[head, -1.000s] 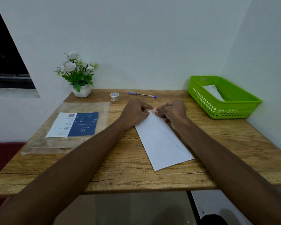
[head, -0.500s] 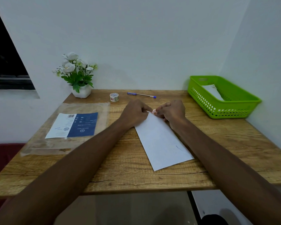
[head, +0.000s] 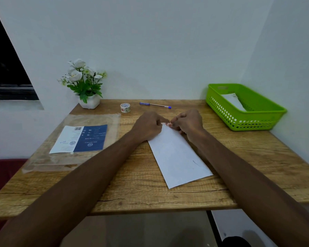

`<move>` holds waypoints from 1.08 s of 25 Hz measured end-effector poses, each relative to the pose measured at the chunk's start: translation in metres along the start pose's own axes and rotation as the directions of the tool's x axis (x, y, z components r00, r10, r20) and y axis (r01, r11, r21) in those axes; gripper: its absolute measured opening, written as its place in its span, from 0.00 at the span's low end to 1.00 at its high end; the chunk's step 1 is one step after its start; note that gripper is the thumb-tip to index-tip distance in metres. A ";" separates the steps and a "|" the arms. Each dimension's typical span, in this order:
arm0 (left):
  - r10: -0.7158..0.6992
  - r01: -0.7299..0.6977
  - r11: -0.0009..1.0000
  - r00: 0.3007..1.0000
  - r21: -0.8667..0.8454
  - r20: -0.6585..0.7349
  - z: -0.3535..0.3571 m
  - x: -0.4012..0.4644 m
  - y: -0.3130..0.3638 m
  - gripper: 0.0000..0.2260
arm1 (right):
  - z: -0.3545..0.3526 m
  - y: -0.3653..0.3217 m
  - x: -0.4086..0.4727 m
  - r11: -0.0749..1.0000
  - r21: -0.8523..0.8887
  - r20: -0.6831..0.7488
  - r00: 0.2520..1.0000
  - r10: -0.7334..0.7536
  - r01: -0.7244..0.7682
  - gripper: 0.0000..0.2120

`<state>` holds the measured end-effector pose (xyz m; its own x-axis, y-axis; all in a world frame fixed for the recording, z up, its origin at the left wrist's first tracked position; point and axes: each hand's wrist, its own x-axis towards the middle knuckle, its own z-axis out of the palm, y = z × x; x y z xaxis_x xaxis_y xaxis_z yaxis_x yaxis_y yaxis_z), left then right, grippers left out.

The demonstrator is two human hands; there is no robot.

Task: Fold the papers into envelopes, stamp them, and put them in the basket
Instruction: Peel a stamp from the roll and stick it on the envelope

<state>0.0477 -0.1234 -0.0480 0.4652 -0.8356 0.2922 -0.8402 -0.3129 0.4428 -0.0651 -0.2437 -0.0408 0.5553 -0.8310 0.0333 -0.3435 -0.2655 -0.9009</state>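
A white folded paper envelope [head: 178,157] lies slanted on the wooden table [head: 132,189]. Both hands meet at its far end. My left hand [head: 148,126] rests on the far left corner with fingers curled, the forefinger pointing at a small pinkish sticker stamp [head: 167,124]. My right hand [head: 188,123] has curled fingers pinching at that same stamp. The stamp is mostly hidden by fingertips. The green basket [head: 246,122] stands at the far right with one white envelope [head: 234,102] inside.
A small roll of patterned tape [head: 125,107] and a blue pen [head: 155,105] lie near the back edge. A white pot of flowers [head: 86,86] stands back left. A clear plastic sleeve with a blue-and-white card [head: 80,139] covers the left side.
Both hands stay at the envelope's far end with only slight finger shifts around the stamp. The envelope has not moved.
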 end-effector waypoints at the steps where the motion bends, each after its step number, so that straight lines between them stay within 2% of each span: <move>1: 0.009 -0.009 1.000 1.000 0.019 0.011 0.000 0.000 0.000 0.23 | 0.000 -0.001 0.000 1.000 -0.012 0.008 1.000 -0.002 0.002 0.08; 8: 0.043 -0.046 0.997 0.998 0.065 0.040 0.000 0.002 0.000 0.24 | -0.003 -0.002 -0.001 0.998 -0.051 0.031 0.999 -0.024 0.026 0.06; 17: 0.016 -0.018 1.000 0.997 0.019 0.078 -0.002 0.003 0.002 0.24 | 0.000 -0.001 -0.006 0.984 -0.151 -0.043 0.994 -0.096 0.089 0.07; 23: 0.050 -0.053 0.996 0.997 0.067 0.052 -0.001 0.002 0.001 0.22 | -0.002 0.000 -0.009 0.978 -0.167 -0.026 0.991 -0.129 0.123 0.05; 27: 0.077 -0.090 0.985 0.993 0.149 0.088 0.000 0.000 0.005 0.24 | -0.004 -0.002 -0.010 0.963 -0.223 0.011 0.988 -0.154 0.153 0.02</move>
<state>0.0439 -0.1247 -0.0456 0.3726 -0.8938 0.2497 -0.9107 -0.3004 0.2835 -0.0735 -0.2366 -0.0376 0.6101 -0.7746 0.1667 -0.4148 -0.4915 -0.7657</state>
